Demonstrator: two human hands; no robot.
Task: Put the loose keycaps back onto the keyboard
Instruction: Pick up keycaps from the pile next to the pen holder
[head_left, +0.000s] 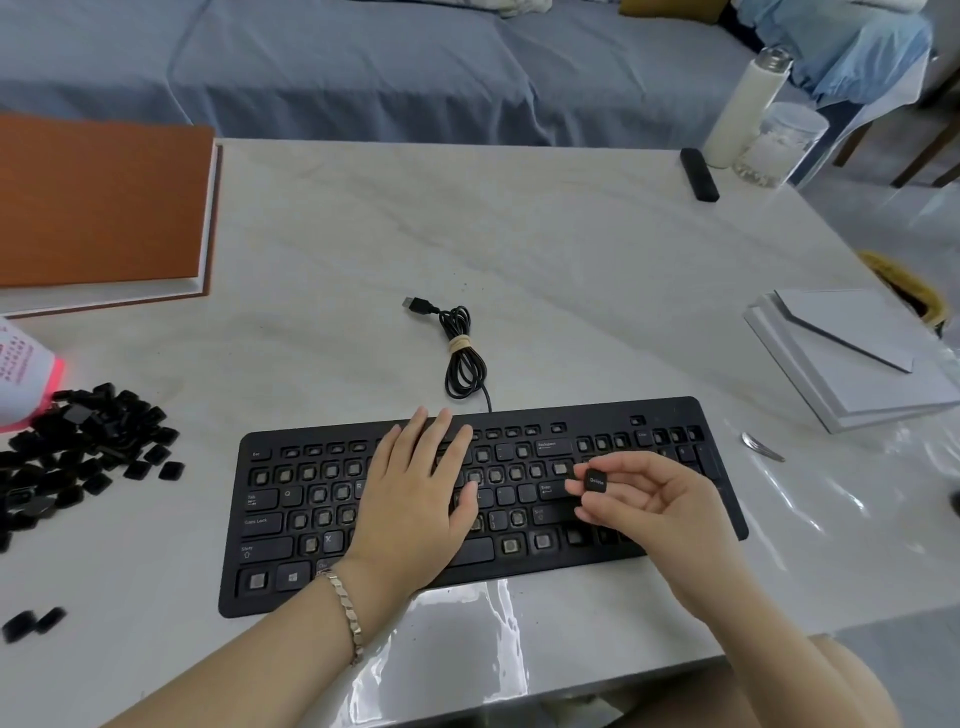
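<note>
Delete keycap (596, 481) pinched between right hand (655, 501) thumb and fingertips, over keyboard (670, 410) right end | best: legend up, square over its bare switch, push straight down | small, black, white lettering | left hand (415, 493) flat on keyboard, fingers straight | loose keycap pile (78, 452) at table (519, 249) left

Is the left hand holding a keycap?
No, the left hand lies flat on the keyboard, while the right hand pinches the Delete keycap.

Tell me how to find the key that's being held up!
Find the black keyboard on the table. Over its right end, the right hand pinches one black keycap. It reads Delete and is in the air, unlike the loose pile.
</note>
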